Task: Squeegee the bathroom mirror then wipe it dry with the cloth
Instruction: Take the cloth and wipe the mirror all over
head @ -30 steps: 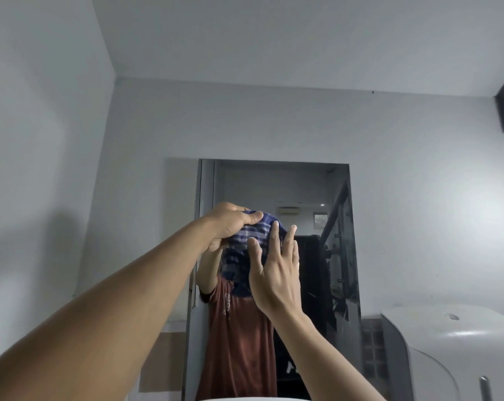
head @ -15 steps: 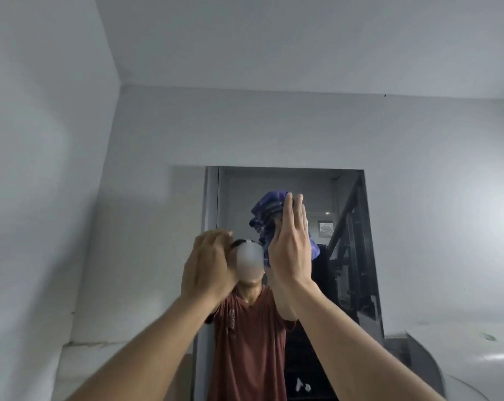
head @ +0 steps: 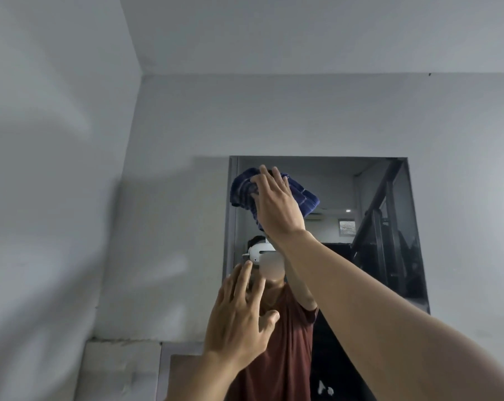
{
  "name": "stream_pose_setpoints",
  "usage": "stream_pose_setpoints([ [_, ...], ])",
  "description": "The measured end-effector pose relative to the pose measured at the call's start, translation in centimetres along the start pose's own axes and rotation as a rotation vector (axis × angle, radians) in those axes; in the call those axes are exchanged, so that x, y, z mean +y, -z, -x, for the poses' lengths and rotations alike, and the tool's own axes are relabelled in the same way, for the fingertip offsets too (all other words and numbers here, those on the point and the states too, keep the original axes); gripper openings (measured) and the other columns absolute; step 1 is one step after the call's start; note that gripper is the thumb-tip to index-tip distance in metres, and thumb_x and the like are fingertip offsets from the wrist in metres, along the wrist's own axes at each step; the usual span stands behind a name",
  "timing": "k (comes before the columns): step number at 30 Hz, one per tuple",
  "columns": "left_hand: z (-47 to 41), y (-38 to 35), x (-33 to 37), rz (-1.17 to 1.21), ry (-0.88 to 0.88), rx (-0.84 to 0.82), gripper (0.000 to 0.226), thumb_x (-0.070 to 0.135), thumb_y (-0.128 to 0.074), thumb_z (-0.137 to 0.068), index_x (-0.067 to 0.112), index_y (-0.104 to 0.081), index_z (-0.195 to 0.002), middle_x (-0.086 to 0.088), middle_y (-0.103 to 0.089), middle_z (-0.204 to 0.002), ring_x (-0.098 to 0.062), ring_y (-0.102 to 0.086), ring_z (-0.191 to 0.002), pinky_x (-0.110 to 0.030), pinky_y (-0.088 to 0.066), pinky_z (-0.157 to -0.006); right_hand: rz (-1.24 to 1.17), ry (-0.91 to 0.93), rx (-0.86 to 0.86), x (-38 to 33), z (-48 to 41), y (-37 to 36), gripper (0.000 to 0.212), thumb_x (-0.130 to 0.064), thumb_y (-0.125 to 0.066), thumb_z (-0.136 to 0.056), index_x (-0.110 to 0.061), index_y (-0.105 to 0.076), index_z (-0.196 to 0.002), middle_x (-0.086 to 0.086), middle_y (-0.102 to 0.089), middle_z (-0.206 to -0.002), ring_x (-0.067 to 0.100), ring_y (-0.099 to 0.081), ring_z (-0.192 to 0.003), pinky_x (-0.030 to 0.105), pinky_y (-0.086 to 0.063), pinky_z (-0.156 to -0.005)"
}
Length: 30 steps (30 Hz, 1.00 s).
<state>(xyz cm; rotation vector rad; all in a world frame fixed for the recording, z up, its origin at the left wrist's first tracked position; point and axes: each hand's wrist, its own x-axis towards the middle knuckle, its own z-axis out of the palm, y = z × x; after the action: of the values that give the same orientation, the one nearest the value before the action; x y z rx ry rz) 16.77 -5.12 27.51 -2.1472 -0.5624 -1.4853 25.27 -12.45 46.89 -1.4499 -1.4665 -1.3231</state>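
Note:
A rectangular mirror [head: 369, 198] hangs on the grey wall ahead. Against its upper left corner my right hand [head: 277, 206] presses a bunched blue striped cloth [head: 242, 189] with straight fingers. My left hand [head: 239, 316] hovers lower, in front of the mirror's left side, fingers spread and holding nothing. The mirror reflects a person in a dark red shirt with a raised arm. No squeegee is in view.
The grey side wall [head: 51, 198] closes in on the left and meets the mirror wall in a corner. A pale tiled ledge [head: 120, 369] runs below at lower left. Reflected in the mirror is a dark stair railing [head: 389, 235].
My right hand has slid the cloth up and left to the mirror's top corner. My left hand has let go, dropped lower and spread its fingers. The view has tilted upward.

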Motion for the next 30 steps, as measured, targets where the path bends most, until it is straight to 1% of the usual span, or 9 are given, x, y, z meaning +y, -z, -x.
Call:
stream_pose_setpoints([
  [2, 0.0, -0.2, 0.1, 0.004, -0.004, 0.011, 0.071, 0.059, -0.059, -0.084, 0.018, -0.053, -0.142, -0.015, -0.043, -0.155, -0.031, -0.042, -0.143, -0.044, -0.043, -0.114, 0.028, -0.007, -0.009, -0.2, -0.5, -0.7, 0.039, -0.016, -0.042, -0.104, -0.005, -0.043, -0.142, 0.02, -0.026, -0.162, 0.042, -0.013, -0.152, 0.057, -0.014, -0.123],
  [5, 0.3, -0.4, 0.1, 0.007, -0.006, 0.003, 0.073, 0.06, -0.06, -0.085, 0.018, -0.051, -0.144, -0.015, -0.042, -0.156, -0.03, -0.041, -0.144, -0.045, -0.044, -0.113, 0.138, 0.042, -0.066, -0.4, -0.2, -1.7, 0.059, -0.041, -0.033, -0.104, -0.012, -0.029, -0.155, 0.017, -0.014, -0.167, 0.036, -0.001, -0.155, 0.052, -0.004, -0.125],
  [7, 0.5, -0.5, 0.3, 0.002, -0.008, 0.003, 0.074, 0.06, -0.061, -0.084, 0.019, -0.05, -0.145, -0.015, -0.041, -0.157, -0.03, -0.042, -0.144, -0.044, -0.044, -0.113, 0.185, 0.057, -0.091, -0.3, 0.4, -1.9, 0.067, -0.05, -0.026, -0.103, -0.015, -0.017, -0.16, 0.017, -0.003, -0.168, 0.033, 0.007, -0.155, 0.05, 0.003, -0.125],
  [9, 0.8, -0.7, 0.5, -0.002, -0.007, 0.005, 0.076, 0.061, -0.06, -0.084, 0.02, -0.048, -0.147, -0.015, -0.041, -0.157, -0.03, -0.043, -0.143, -0.043, -0.042, -0.113, 0.223, 0.077, -0.104, 0.0, 0.9, -1.9, 0.068, -0.054, -0.023, -0.103, -0.021, -0.009, -0.161, 0.017, 0.001, -0.168, 0.033, 0.01, -0.155, 0.05, 0.004, -0.125],
  [11, 1.2, -0.7, 0.8, -0.001, -0.013, 0.011, 0.08, 0.063, -0.057, -0.085, 0.021, -0.042, -0.151, -0.014, -0.039, -0.159, -0.03, -0.041, -0.145, -0.042, -0.041, -0.113, 0.269, 0.125, -0.128, 0.3, 1.3, -1.7, 0.067, -0.056, -0.021, -0.103, -0.026, -0.009, -0.161, 0.016, 0.001, -0.168, 0.035, 0.01, -0.155, 0.053, 0.001, -0.125],
  [14, 1.2, -0.9, 0.7, 0.001, -0.01, 0.011, 0.082, 0.064, -0.054, -0.086, 0.021, -0.037, -0.155, -0.013, -0.037, -0.16, -0.029, -0.038, -0.146, -0.042, -0.039, -0.114, 0.296, 0.204, -0.176, 0.3, 1.0, -1.6, 0.065, -0.053, -0.021, -0.103, -0.023, -0.015, -0.16, 0.009, -0.003, -0.169, 0.032, 0.008, -0.155, 0.056, 0.0, -0.124],
  [17, 0.4, -1.1, -0.2, 0.0, 0.014, 0.024, 0.082, 0.063, -0.055, -0.087, 0.021, -0.037, -0.155, -0.013, -0.036, -0.161, -0.03, -0.037, -0.147, -0.043, -0.038, -0.115, 0.323, 0.309, -0.195, -0.1, -0.9, -2.1, 0.063, -0.05, -0.023, -0.104, -0.022, -0.017, -0.16, 0.004, -0.009, -0.169, 0.028, 0.006, -0.156, 0.056, 0.0, -0.124],
  [22, 0.5, -1.2, -0.5, -0.001, -0.006, 0.023, 0.077, 0.062, -0.055, -0.087, 0.021, -0.042, -0.151, -0.014, -0.034, -0.162, -0.032, -0.037, -0.147, -0.045, -0.041, -0.114, 0.36, 0.433, -0.257, 0.5, -2.5, -1.6, 0.059, -0.048, -0.024, -0.106, -0.024, -0.019, -0.16, 0.004, -0.011, -0.169, 0.026, 0.003, -0.156, 0.052, 0.002, -0.125],
  [30, 0.5, -1.3, -0.3, 0.001, -0.01, 0.022, 0.076, 0.063, -0.054, -0.088, 0.02, -0.045, -0.15, -0.013, -0.033, -0.163, -0.03, -0.035, -0.148, -0.044, -0.039, -0.115, 0.285, 0.257, -0.182, 0.9, -4.3, -0.6, 0.058, -0.045, -0.026, -0.106, -0.023, -0.019, -0.16, 0.003, -0.012, -0.169, 0.023, 0.002, -0.156, 0.05, 0.002, -0.125],
])
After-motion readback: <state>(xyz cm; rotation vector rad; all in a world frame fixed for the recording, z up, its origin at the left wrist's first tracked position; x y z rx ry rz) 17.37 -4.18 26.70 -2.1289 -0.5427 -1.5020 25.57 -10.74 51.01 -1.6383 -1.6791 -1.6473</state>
